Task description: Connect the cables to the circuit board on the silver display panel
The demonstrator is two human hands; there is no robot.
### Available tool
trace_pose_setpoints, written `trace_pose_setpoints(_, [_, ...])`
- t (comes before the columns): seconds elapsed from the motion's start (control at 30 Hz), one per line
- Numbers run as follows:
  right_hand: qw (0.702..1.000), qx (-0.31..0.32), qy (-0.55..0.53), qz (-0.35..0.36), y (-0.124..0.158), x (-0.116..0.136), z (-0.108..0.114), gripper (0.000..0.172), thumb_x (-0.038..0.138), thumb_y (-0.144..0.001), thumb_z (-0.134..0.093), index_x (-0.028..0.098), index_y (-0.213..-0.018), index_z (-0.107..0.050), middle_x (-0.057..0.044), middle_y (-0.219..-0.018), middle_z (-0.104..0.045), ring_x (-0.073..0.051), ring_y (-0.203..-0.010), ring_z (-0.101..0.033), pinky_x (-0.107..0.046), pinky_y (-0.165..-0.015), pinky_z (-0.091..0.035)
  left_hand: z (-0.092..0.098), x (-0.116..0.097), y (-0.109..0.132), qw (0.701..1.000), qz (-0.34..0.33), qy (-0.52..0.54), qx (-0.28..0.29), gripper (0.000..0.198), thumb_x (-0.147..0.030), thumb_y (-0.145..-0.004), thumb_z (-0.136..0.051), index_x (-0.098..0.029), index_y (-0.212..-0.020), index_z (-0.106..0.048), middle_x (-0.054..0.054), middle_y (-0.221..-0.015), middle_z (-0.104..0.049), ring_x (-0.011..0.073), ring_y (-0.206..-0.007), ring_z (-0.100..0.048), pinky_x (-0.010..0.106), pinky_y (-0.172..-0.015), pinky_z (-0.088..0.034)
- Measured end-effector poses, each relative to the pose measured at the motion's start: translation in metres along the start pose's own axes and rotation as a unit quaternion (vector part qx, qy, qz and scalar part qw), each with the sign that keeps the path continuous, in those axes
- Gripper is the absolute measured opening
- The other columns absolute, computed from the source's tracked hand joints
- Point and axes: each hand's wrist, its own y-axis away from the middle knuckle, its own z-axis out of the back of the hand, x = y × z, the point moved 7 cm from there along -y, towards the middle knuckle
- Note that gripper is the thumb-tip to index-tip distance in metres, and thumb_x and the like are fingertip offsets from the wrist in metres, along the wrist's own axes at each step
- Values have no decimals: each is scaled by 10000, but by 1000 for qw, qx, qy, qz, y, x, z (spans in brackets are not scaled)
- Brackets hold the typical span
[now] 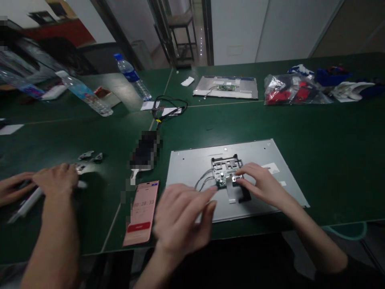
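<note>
A flat grey metal display panel lies on the green table in front of me. At its middle sits a small green circuit board in a black frame, with grey wires on its left and a flat ribbon cable hanging toward me. My right hand has thumb and index finger closed on the right end of the board. Raised over the panel's near left corner, my left hand has curled fingers, with index and thumb tips apart and nothing visible between them.
A phone showing a timer lies to the left. Another person's hands work beside a white stick-like object. Bottles, black cables, a second panel and plastic bags stand or lie farther back.
</note>
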Motion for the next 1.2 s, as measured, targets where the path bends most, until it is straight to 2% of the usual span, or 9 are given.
trace_pose_setpoints(0.07, [999,16,24,34,-9,-3,-12,161,218,-903,-600,221,-1062,-629,-55,-1035,-668,-213,-1007,-586,-383,-889,-463,-41,-21,14,999,-28,12,41,231,-179,-873,-615,-221,-1101,-617,0,-807,-661,148,-715,-600,319,-678,-490])
trace_pose_setpoints(0.13, [997,32,44,59,-17,-3,-22,190,214,-879,-630,217,-1069,-626,-68,-1052,-657,-225,-1027,-569,-395,-895,-445,-77,-27,26,993,-40,17,107,192,-181,-874,-595,-194,-1062,-627,39,-855,-676,179,-772,-609,344,-704,-484])
trace_pose_setpoints(0.2, [995,45,53,74,-23,-2,-31,154,194,-857,-649,213,-1010,-634,-63,-1001,-658,-221,-991,-571,-389,-879,-435,-100,-25,37,986,-34,15,162,179,-207,-885,-577,-181,-1054,-627,77,-972,-681,214,-874,-613,376,-767,-485])
trace_pose_setpoints(0.27, [994,51,52,81,-25,-3,-39,99,144,-845,-641,208,-921,-636,-42,-913,-657,-203,-922,-573,-366,-851,-426,-111,-24,44,980,-33,20,193,191,-226,-903,-546,-185,-1074,-621,83,-1010,-675,220,-910,-608,385,-787,-481])
trace_pose_setpoints(0.37, [995,39,47,80,-24,-5,-45,125,81,-836,-612,204,-852,-625,-24,-841,-649,-187,-857,-559,-334,-808,-414,-117,-23,50,976,-25,22,216,175,-234,-919,-516,-176,-1044,-623,84,-997,-676,223,-913,-600,393,-797,-478])
trace_pose_setpoints(0.57, [996,14,56,74,-18,-7,-50,113,104,-869,-575,206,-848,-618,-36,-831,-650,-198,-857,-547,-342,-814,-405,-126,-19,56,971,-12,27,236,163,-207,-920,-518,-165,-1036,-624,78,-977,-672,222,-918,-597,392,-804,-474])
trace_pose_setpoints(0.9, [995,-1,68,72,-16,1,-59,106,119,-879,-558,206,-835,-600,-36,-821,-638,-198,-843,-548,-332,-793,-410,-122,-19,60,973,-18,33,228,119,-186,-916,-518,-171,-953,-630,75,-920,-655,229,-919,-594,389,-795,-483])
trace_pose_setpoints(1.2, [996,-11,67,57,-17,0,-58,82,142,-886,-566,208,-865,-609,-43,-872,-649,-202,-868,-559,-337,-798,-414,-122,-16,60,972,-4,40,232,100,-192,-915,-527,-168,-941,-620,73,-927,-650,219,-910,-592,378,-796,-507])
